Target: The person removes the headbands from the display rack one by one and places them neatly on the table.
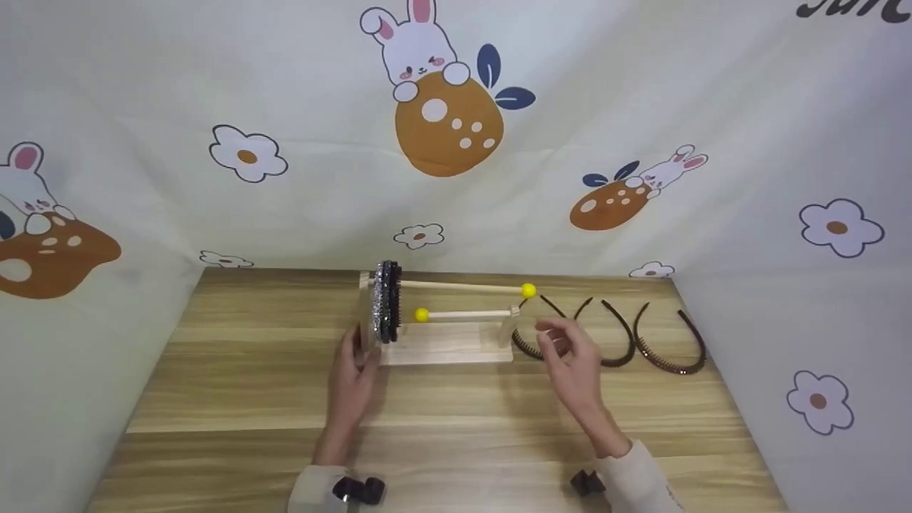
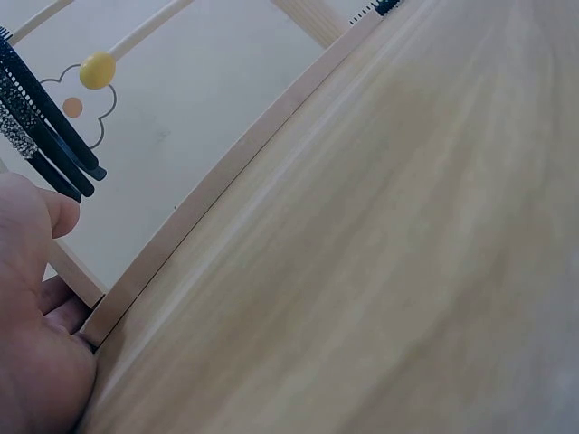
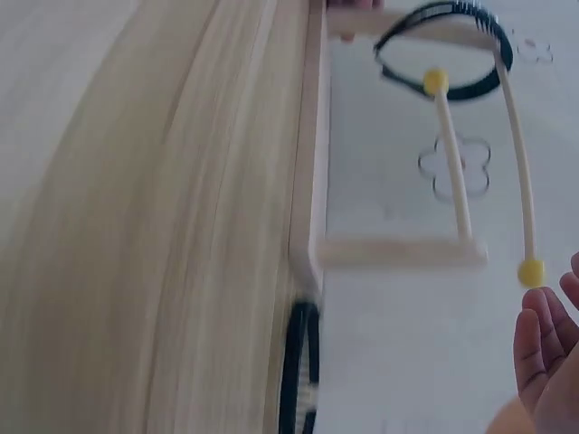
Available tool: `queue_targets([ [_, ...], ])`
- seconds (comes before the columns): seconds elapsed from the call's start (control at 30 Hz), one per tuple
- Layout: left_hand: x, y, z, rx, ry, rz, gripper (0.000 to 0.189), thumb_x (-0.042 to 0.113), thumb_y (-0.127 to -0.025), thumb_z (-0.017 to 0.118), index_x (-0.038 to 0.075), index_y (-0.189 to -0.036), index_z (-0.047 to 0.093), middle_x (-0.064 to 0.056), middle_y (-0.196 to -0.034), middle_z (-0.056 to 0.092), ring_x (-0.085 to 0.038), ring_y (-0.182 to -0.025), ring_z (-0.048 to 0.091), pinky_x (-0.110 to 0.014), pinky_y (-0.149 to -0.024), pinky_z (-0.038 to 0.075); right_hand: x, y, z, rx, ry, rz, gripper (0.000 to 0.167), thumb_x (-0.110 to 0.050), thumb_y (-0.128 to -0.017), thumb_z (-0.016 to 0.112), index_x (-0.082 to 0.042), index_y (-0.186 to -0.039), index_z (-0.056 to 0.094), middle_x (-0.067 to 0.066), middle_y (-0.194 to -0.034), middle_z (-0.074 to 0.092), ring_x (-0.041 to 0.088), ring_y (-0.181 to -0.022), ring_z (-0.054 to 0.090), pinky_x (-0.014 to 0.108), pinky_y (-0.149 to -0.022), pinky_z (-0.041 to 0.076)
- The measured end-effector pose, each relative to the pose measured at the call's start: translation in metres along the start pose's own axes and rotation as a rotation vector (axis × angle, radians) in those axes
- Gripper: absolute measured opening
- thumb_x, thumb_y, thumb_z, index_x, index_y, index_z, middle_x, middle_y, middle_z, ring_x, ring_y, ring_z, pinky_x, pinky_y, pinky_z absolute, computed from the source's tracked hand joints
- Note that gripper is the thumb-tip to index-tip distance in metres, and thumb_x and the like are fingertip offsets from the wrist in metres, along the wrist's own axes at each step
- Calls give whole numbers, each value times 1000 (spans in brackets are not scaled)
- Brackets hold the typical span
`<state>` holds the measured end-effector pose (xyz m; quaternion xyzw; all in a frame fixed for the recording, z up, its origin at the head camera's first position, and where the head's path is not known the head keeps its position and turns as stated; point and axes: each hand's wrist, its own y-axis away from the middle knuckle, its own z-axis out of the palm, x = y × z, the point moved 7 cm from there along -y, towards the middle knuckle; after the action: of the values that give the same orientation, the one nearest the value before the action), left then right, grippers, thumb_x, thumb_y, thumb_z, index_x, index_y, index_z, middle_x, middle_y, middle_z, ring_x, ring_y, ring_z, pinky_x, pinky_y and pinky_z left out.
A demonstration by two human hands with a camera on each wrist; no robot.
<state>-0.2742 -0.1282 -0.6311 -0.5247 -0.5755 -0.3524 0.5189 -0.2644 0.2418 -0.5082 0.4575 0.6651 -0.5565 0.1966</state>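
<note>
A wooden rack (image 1: 449, 345) stands on the table, with two rods pointing inward from opposite uprights. My left hand (image 1: 353, 381) grips its left upright low down, the thumb on the inner side in the left wrist view. Several headbands (image 1: 387, 306), black and glittery, hang together at the left end of the longer upper rod (image 1: 463, 286). That rod ends in a yellow ball (image 1: 528, 291). A second yellow ball (image 1: 422, 315) tips the shorter rod. My right hand (image 1: 576, 367) is just right of the rack, fingers loosely bent and holding nothing; the right wrist view shows fingertips near the upper rod's ball.
Three dark toothed headbands lie in a row right of the rack, the rightmost headband (image 1: 670, 369) near the table's right edge. My right hand partly covers the others. A patterned cloth (image 1: 306, 214) rises behind and beside the wood-grain table (image 1: 242, 399).
</note>
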Motion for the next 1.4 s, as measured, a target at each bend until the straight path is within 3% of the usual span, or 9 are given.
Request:
queue_targets([
  [0.13,0,0,1,-4,-2,-3,62,18,-114,63,4,-169,38,-30,-166,48,-53,-140,58,-68,-113,55,-7,5,29,-80,-124,100,16,4,-104,73,3,-119,77,22,-103,79,13,-77,73,23,-66,63],
  [0.37,3,-1,0,-3,8,5,64,18,-114,63,3,-170,36,-31,-167,46,-54,-141,58,-68,-113,55,-24,10,74,-179,-295,216,15,1,-104,74,6,-119,76,25,-105,76,23,-81,73,23,-71,63],
  [0.63,-1,2,1,8,9,-6,64,17,-114,62,0,-169,35,-33,-166,46,-54,-142,56,-66,-114,55,-46,6,121,-248,-361,208,18,-4,-104,76,5,-120,76,19,-104,77,18,-78,72,25,-71,63],
  [0.97,2,1,1,18,-7,26,63,13,-113,63,0,-168,37,-34,-163,49,-55,-138,59,-68,-109,57,-47,0,135,-199,-438,249,18,-2,-104,75,7,-119,75,20,-103,76,14,-75,70,22,-69,61],
  [1.23,2,1,1,11,5,22,62,15,-114,63,-1,-168,36,-33,-165,46,-55,-143,55,-69,-114,54,-47,-4,144,-162,-463,320,20,-4,-103,75,9,-119,73,11,-101,76,10,-72,68,17,-59,51],
  [1.4,1,-1,1,15,5,19,62,16,-114,63,-1,-168,37,-32,-167,45,-54,-146,53,-68,-116,52,-50,-8,153,-166,-455,334,24,-5,-101,78,9,-120,73,9,-103,76,11,-73,68,17,-58,52],
])
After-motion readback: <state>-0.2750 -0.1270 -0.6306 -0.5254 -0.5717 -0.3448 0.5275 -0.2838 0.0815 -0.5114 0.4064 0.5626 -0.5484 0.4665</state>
